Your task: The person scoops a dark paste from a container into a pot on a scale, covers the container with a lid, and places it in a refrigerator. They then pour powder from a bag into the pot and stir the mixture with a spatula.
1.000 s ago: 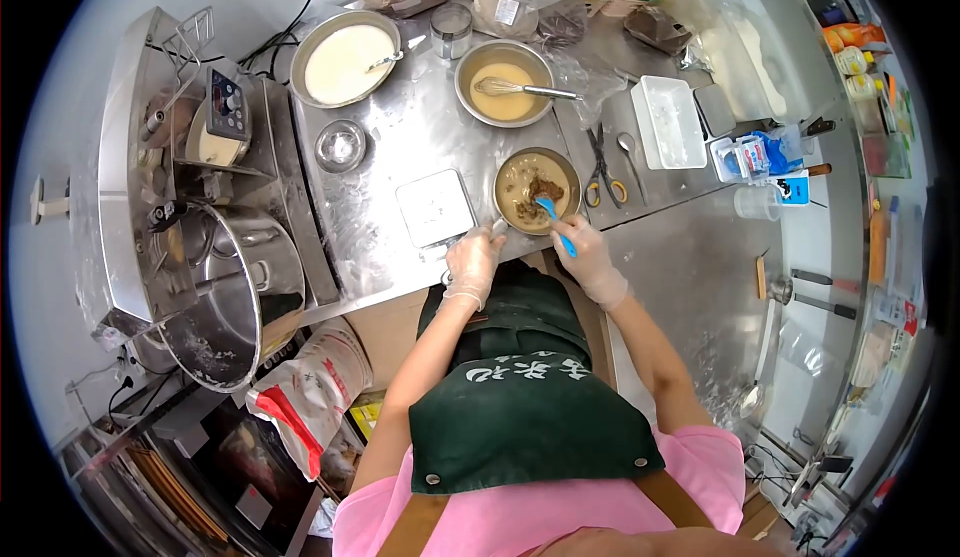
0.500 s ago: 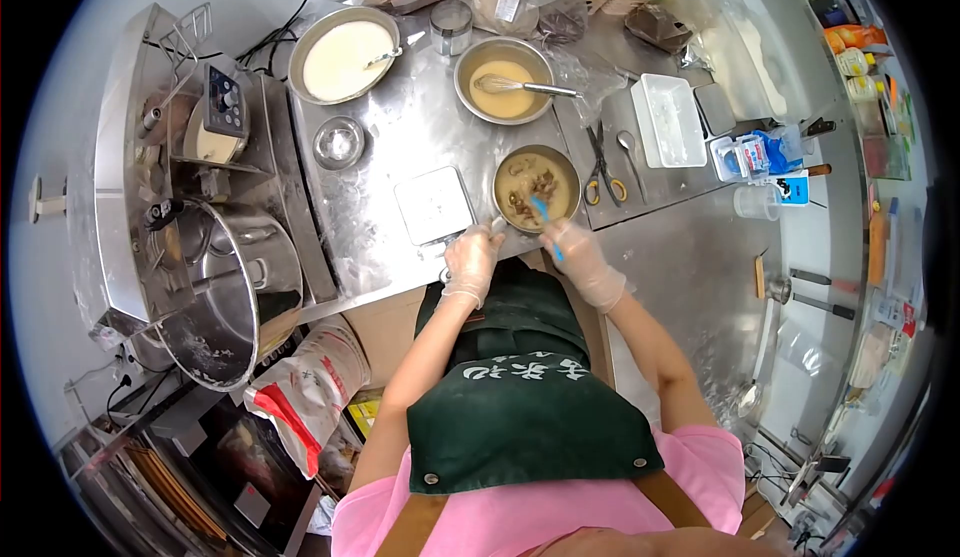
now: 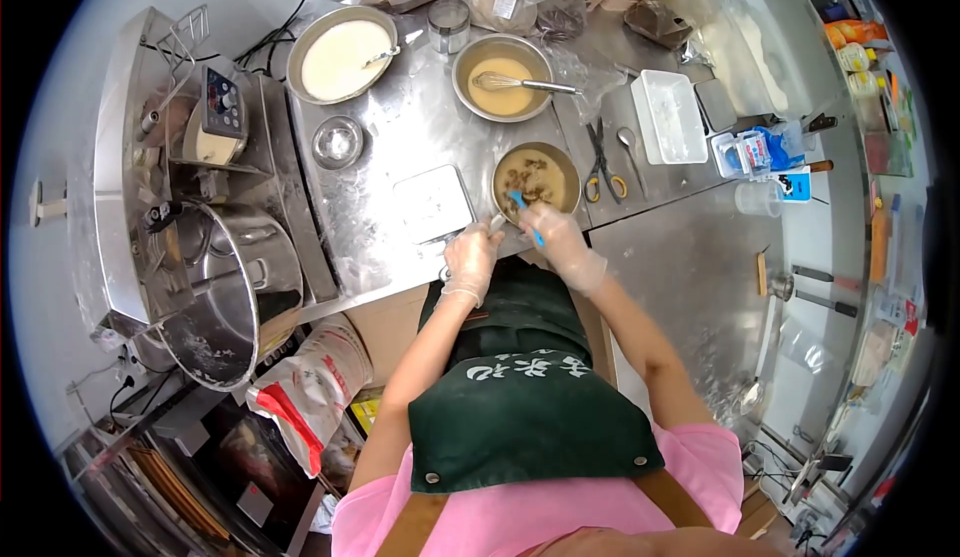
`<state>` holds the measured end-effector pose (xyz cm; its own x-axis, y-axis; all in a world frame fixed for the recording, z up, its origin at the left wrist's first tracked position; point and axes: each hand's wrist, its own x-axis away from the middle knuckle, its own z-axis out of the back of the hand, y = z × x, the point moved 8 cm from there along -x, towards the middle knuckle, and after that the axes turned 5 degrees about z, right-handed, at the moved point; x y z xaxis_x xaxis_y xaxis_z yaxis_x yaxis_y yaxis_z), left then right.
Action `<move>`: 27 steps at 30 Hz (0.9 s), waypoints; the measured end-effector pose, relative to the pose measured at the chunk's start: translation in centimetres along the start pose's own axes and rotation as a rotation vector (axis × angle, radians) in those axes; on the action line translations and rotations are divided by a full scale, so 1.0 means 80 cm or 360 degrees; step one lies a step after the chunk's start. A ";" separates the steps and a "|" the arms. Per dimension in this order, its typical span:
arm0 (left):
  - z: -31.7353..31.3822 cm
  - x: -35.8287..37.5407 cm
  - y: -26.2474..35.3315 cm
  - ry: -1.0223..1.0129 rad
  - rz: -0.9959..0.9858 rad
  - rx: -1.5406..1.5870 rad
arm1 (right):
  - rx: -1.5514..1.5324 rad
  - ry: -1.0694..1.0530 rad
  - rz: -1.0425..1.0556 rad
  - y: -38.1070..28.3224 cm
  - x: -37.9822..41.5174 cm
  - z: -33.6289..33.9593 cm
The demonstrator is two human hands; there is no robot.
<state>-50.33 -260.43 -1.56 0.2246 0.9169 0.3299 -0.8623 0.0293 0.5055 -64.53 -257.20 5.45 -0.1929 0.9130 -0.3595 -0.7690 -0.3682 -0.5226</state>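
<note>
A metal saucepan (image 3: 572, 170) stands near the table's front edge, holding a pale tan mixture with brown lumps. My gloved left hand (image 3: 471, 259) is closed round its short handle (image 3: 497, 223), at the pan's lower left. In my gloved right hand (image 3: 562, 243) is a blue spatula (image 3: 519, 200); its head dips into the mixture at the left side of the pan. Just left of the pan lies a white flat-topped scale (image 3: 432, 204). Behind it, a whisk (image 3: 510, 83) rests in a metal bowl (image 3: 463, 97) of yellowish liquid.
Scissors (image 3: 601, 169) and a spoon (image 3: 630, 152) lie right of the pan, near a white tray (image 3: 672, 117). A large bowl of cream-coloured liquid (image 3: 345, 60) and a small metal bowl (image 3: 338, 143) stand at back left. A mixer bowl (image 3: 275, 267) is at far left.
My right hand and the spatula have moved left within the saucepan, and the brown lumps have shifted in the mixture. My left hand stays at the handle.
</note>
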 end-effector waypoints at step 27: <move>-0.001 -0.001 -0.001 -0.0055 0.0017 0.0032 | 0.0093 0.0358 -0.0178 0.019 0.001 0.048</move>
<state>-50.30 -260.47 -1.66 0.2315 0.9028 0.3625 -0.8554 0.0114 0.5178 -68.07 -257.01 7.56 0.0307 0.8829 -0.4685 -0.8129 -0.2506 -0.5257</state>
